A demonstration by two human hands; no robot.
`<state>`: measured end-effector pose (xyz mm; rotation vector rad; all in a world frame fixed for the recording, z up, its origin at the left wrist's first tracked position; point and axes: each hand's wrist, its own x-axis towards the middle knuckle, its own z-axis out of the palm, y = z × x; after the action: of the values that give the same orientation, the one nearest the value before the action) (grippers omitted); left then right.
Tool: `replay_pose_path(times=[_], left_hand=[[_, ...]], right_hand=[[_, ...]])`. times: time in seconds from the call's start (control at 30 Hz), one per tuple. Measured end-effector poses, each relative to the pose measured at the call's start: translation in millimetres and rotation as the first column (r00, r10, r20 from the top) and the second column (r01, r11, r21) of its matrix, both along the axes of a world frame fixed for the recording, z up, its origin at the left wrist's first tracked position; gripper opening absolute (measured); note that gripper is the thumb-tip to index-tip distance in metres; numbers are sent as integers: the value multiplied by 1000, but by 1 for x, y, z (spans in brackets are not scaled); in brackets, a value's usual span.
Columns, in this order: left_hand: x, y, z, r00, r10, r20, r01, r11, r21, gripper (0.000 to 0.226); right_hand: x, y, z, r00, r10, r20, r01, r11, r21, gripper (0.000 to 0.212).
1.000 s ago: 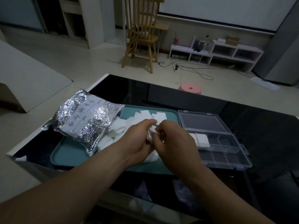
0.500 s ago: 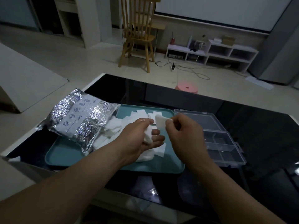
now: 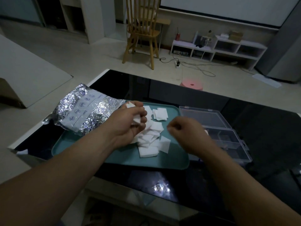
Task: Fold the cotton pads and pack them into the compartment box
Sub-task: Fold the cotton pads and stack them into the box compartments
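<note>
My left hand (image 3: 128, 123) grips white cotton pads (image 3: 136, 119); my right hand (image 3: 184, 130), pinching one earlier, curls empty beside the clear plastic compartment box (image 3: 231, 144), so that one is probably packed.

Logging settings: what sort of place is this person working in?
Most likely a home living room: a glossy black table, a wooden chair standing behind it, and a low white shelf unit along the wall beneath what looks like a projection screen.
</note>
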<state>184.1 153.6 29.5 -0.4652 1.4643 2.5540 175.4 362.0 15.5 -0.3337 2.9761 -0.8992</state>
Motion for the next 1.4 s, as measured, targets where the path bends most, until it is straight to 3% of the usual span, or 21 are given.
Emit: replay_pose_path(times=[0.07, 0.17, 0.4, 0.5, 0.57, 0.67, 0.73, 0.8, 0.9, 0.97, 1.03, 1.27, 1.33, 1.4], left_hand=[[2, -3, -2, 1000, -29, 6, 29, 998, -49, 12], [2, -12, -2, 999, 38, 20, -36, 997, -69, 20], [-3, -42, 3, 982, 182, 53, -178, 982, -68, 16], [-6, -41, -4, 982, 170, 84, -160, 981, -112, 10], [-8, -39, -7, 986, 143, 86, -133, 985, -109, 7], [-11, -39, -7, 991, 110, 73, -101, 987, -123, 7], [-10, -39, -10, 996, 77, 46, -64, 967, -249, 9], [-9, -40, -18, 1000, -10, -3, 7, 843, -538, 9], [-6, -39, -32, 976, -219, 18, 105, 389, -915, 30], [-5, -36, -41, 951, -300, 78, 123, 133, -983, 52], [-7, -33, -49, 951, -301, 69, 91, 61, -994, 58], [-19, -39, -51, 964, -215, -158, -145, 73, -987, 10], [-20, -40, -42, 954, -150, -260, -235, 167, -958, 3], [-24, -39, -32, 947, -38, -319, -285, 359, -889, 3]], right_hand=[[10, -13, -14, 991, 116, 66, -123, 987, 106, 16], [12, -27, -27, 989, 150, -5, -148, 975, 165, 27], [-23, -55, -26, 995, -54, -79, 41, 988, -149, 40], [-33, -70, -30, 983, 62, -175, -58, 998, 27, 59], [-36, -75, -35, 991, 103, -90, -93, 990, 102, 69], [-39, -76, -43, 995, 87, -45, -79, 985, 152, 55], [-39, -74, -45, 993, 77, -89, -64, 989, 133, 41], [-39, -73, -43, 989, 88, -119, -72, 989, 127, 42], [-35, -71, -43, 986, 125, -106, -105, 979, 173, 55], [-34, -72, -46, 985, 128, -117, -105, 978, 183, 46], [-35, -72, -47, 986, 99, -137, -79, 987, 141, 32], [-46, -58, -37, 980, -118, -163, 93, 984, -152, 17], [-45, -54, -27, 975, -195, -104, 152, 932, -328, 14], [-44, -53, -20, 971, -239, -4, 205, 842, -500, 13]])
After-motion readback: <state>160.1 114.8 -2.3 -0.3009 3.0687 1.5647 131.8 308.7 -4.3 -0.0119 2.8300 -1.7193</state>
